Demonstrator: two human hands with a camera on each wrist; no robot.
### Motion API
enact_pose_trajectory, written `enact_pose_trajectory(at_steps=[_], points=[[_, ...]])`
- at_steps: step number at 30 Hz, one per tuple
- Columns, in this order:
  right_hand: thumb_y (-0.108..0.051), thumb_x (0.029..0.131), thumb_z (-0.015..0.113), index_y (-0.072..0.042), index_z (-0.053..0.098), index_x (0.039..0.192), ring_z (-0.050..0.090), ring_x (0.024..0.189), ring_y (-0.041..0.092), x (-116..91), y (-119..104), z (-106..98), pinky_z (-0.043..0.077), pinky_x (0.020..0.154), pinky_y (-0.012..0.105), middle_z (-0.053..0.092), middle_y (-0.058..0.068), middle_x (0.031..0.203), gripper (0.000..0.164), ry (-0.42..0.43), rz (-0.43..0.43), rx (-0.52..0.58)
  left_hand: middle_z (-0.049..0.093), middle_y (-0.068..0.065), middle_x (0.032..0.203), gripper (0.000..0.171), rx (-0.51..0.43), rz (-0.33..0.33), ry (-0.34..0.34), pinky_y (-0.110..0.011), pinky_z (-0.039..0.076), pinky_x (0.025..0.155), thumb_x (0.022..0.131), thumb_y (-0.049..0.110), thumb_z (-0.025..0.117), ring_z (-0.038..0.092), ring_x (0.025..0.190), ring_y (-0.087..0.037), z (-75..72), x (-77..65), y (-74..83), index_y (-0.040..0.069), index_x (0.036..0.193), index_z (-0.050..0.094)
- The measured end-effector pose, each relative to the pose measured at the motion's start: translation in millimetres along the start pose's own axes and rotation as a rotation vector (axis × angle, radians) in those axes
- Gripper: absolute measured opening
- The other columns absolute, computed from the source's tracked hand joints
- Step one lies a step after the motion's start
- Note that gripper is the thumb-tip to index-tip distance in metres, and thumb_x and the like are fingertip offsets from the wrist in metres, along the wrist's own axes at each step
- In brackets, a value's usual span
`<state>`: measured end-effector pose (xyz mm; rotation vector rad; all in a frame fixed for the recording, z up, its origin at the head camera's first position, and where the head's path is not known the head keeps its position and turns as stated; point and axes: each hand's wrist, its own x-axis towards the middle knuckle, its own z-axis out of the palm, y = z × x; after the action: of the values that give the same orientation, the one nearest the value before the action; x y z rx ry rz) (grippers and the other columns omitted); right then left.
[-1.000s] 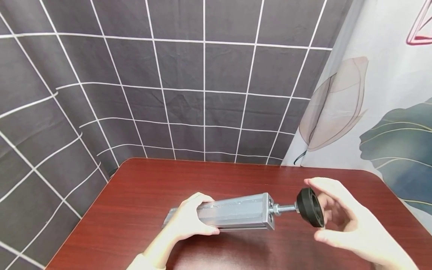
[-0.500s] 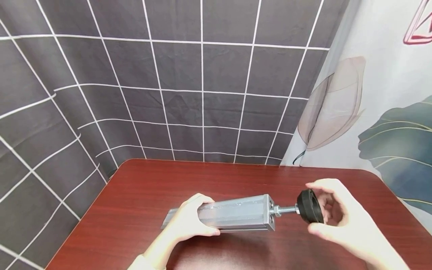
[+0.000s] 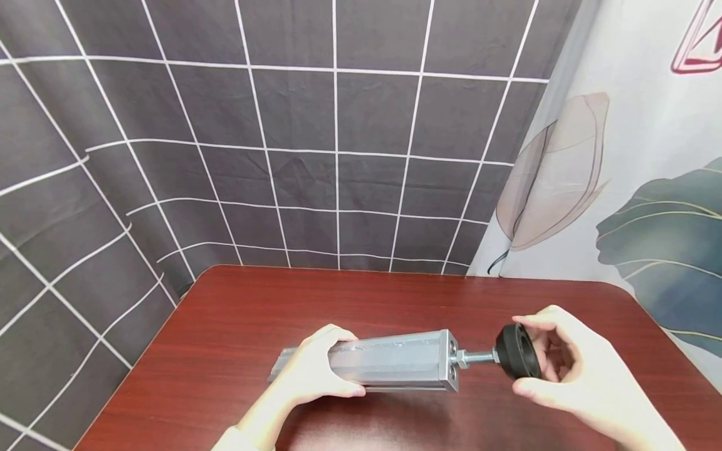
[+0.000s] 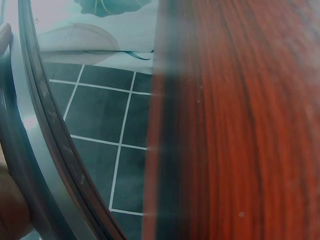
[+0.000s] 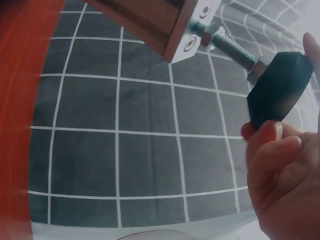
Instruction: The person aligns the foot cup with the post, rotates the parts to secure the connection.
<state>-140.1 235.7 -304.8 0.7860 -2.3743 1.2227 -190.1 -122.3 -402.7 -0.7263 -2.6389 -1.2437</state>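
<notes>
In the head view my left hand (image 3: 318,369) grips a silver aluminium profile (image 3: 395,360) around its left part, thumb along the near side and fingers over the far side. A threaded rod (image 3: 479,357) with a hex nut (image 3: 462,359) sticks out of its right end plate. The rod carries a black levelling foot (image 3: 512,352). My right hand (image 3: 581,369) pinches the foot's rim between thumb and fingers. From the right wrist, the foot (image 5: 280,89) sits at the fingertips, with two screw heads showing on the end plate (image 5: 192,32). The left wrist view catches only the profile's edge (image 4: 35,125).
A red-brown wooden table (image 3: 237,313) lies below the profile. Behind it and to the left hangs a dark grey curtain (image 3: 293,181) with a white grid. A pale leaf-patterned curtain (image 3: 575,250) hangs at the right.
My right hand's thumb has come in onto the foot's lower rim, and the fingers have closed around it. The profile's right end has dipped slightly. My left hand keeps its grip.
</notes>
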Motion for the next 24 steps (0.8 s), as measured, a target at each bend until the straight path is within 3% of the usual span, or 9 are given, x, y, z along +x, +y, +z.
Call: enact_pose_trajectory(at_steps=[2,4,7,8,10,14,17,21,24], points=[[0.006,0.051,0.085,-0.006,0.052,0.123,0.045,0.057,0.007,0,-1,-1,0.034,0.042,0.022,0.049,-0.006,0.076,0.080,-0.042,-0.017,0.059,0.055,0.022,0.097,0.062,0.001,-0.002,-0.001,-0.028,0.045,0.079,0.052,0.045,0.088,0.053,0.089,-0.003,-0.3,-0.6,-0.6,0.029,0.105,0.061],[0.010,0.056,0.081,0.001,0.041,0.134,0.048,0.060,0.009,-1,1,-3,0.036,0.043,0.023,0.053,-0.001,0.094,0.088,-0.123,-0.080,0.197,0.055,0.022,0.097,0.063,-0.001,0.002,-0.002,-0.027,0.045,0.079,0.051,0.045,0.088,0.053,0.089,-0.003,-0.9,-0.9,-1.5,0.029,0.105,0.061],[0.017,0.061,0.075,0.008,0.028,0.140,0.053,0.067,0.009,-3,4,-7,0.040,0.046,0.024,0.046,0.007,0.120,0.092,-0.248,-0.130,0.312,0.056,0.021,0.098,0.063,-0.005,0.018,-0.005,-0.027,0.045,0.080,0.052,0.045,0.088,0.053,0.089,-0.004,-2.4,-1.1,-2.3,0.029,0.106,0.061],[0.016,0.062,0.075,0.008,0.029,0.140,0.054,0.068,0.008,-3,4,-8,0.041,0.047,0.022,0.042,0.007,0.126,0.091,-0.262,-0.145,0.297,0.056,0.021,0.098,0.063,-0.004,0.021,-0.007,-0.027,0.045,0.080,0.052,0.045,0.089,0.053,0.089,-0.003,-3.0,-1.2,-2.6,0.029,0.106,0.061],[0.016,0.059,0.077,0.007,0.035,0.138,0.053,0.066,0.007,-3,5,-7,0.040,0.046,0.020,0.040,0.006,0.125,0.089,-0.237,-0.155,0.226,0.056,0.021,0.098,0.063,-0.004,0.020,-0.008,-0.027,0.045,0.080,0.052,0.045,0.089,0.053,0.090,-0.003,-3.6,-1.7,-2.5,0.029,0.106,0.061],[0.008,0.050,0.083,-0.001,0.051,0.126,0.047,0.059,0.006,1,6,1,0.037,0.044,0.020,0.051,-0.005,0.096,0.083,-0.092,-0.072,0.096,0.055,0.022,0.097,0.063,0.004,-0.003,-0.001,-0.027,0.045,0.079,0.051,0.043,0.089,0.053,0.089,-0.003,-3.1,-2.5,-1.2,0.029,0.106,0.061],[0.009,0.050,0.082,-0.003,0.051,0.124,0.046,0.060,0.008,2,4,6,0.037,0.043,0.024,0.053,-0.006,0.082,0.081,-0.038,-0.010,0.137,0.055,0.022,0.096,0.062,0.002,-0.021,0.003,-0.027,0.045,0.079,0.051,0.043,0.088,0.053,0.089,-0.003,-2.2,-1.8,0.1,0.028,0.105,0.061],[0.016,0.058,0.076,0.006,0.034,0.138,0.054,0.071,0.011,1,4,1,0.042,0.050,0.025,0.053,0.007,0.112,0.091,-0.162,-0.107,0.325,0.055,0.022,0.096,0.061,-0.018,-0.034,0.003,-0.027,0.045,0.079,0.051,0.042,0.089,0.053,0.089,-0.003,-2.5,0.1,-0.1,0.030,0.104,0.061],[0.022,0.061,0.072,0.011,0.027,0.139,0.057,0.080,0.012,4,4,-2,0.044,0.052,0.025,0.038,0.013,0.133,0.090,-0.242,-0.205,0.423,0.056,0.022,0.096,0.061,-0.034,-0.028,0.000,-0.027,0.045,0.079,0.051,0.041,0.089,0.053,0.088,-0.003,-3.9,0.8,-1.2,0.030,0.104,0.061]])
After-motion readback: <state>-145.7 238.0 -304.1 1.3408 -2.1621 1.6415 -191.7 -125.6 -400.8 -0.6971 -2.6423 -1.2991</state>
